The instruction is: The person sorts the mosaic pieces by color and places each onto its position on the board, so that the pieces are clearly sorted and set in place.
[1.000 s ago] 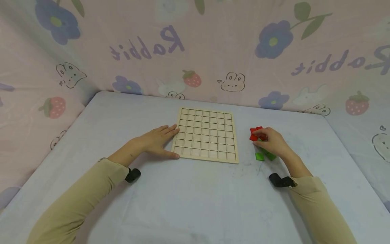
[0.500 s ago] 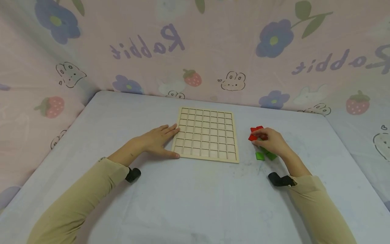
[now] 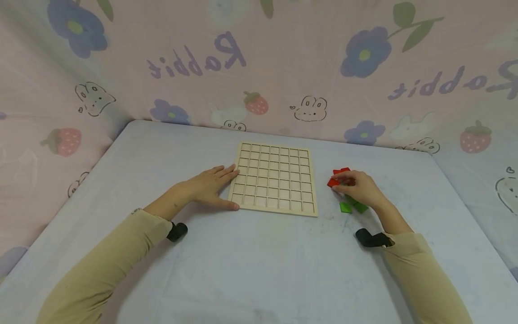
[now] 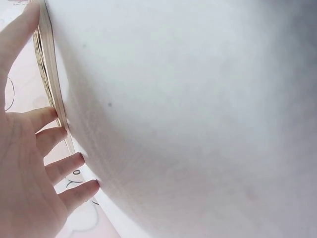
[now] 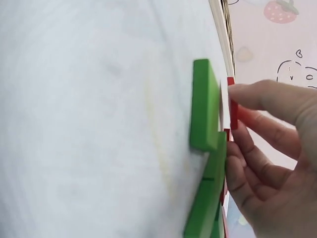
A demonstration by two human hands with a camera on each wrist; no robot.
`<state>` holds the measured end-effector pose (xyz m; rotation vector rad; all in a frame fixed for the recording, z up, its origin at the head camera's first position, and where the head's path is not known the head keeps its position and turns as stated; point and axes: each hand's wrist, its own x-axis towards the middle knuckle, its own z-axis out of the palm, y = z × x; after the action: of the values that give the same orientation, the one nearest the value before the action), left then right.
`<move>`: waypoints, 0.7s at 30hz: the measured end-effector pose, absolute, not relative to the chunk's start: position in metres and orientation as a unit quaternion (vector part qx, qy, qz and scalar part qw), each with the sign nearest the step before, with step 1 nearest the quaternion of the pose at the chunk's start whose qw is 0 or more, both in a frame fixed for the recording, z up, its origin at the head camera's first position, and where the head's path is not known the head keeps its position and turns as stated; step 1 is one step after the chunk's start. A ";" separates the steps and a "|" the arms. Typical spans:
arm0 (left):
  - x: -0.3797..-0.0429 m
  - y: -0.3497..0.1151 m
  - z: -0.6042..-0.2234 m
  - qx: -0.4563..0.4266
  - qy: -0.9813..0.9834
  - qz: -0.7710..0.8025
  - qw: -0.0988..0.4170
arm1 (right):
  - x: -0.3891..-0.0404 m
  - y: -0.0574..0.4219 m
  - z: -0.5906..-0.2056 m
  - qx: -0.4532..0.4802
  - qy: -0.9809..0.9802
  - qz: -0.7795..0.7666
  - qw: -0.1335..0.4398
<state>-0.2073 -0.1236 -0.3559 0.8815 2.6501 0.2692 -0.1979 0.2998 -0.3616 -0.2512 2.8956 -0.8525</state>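
a red tile (image 3: 332, 182), pinched in the right hand (image 3: 361, 186), has edged from the pile (image 3: 359, 207) toward the wooden grid board (image 3: 273, 183) — pickup seemingly made, squares yet unfilled — while the left hand (image 3: 207, 186), fingers spread, touches the board's left edge.

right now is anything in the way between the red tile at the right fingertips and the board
Nothing visible: in the head view only tabletop shows between the red tile in the right hand and the board. The left hand is at the opposite edge.
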 end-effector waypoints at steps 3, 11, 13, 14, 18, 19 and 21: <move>-0.208 -0.124 -0.356 0.309 0.931 0.094 0.168 | -0.198 0.299 -0.362 -0.088 0.949 -0.296 0.054; -0.207 -0.123 -0.356 0.308 0.931 0.093 0.169 | -0.199 0.296 -0.362 -0.089 0.942 -0.320 0.048; -0.207 -0.123 -0.356 0.309 0.931 0.092 0.169 | -0.200 0.295 -0.362 -0.090 0.941 -0.324 0.046; -0.207 -0.123 -0.355 0.309 0.932 0.092 0.169 | -0.200 0.295 -0.361 -0.089 0.940 -0.326 0.046; -0.207 -0.122 -0.355 0.309 0.932 0.088 0.170 | -0.203 0.293 -0.361 -0.090 0.937 -0.335 0.047; -0.207 -0.122 -0.354 0.309 0.932 0.088 0.171 | -0.203 0.293 -0.361 -0.090 0.936 -0.338 0.048; -0.207 -0.122 -0.354 0.309 0.931 0.086 0.172 | -0.204 0.292 -0.361 -0.087 0.934 -0.343 0.054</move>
<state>-0.2071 -0.1216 -0.3537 0.8762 2.6436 0.2449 -0.2038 0.2924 -0.3610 -0.2634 2.8377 -1.0416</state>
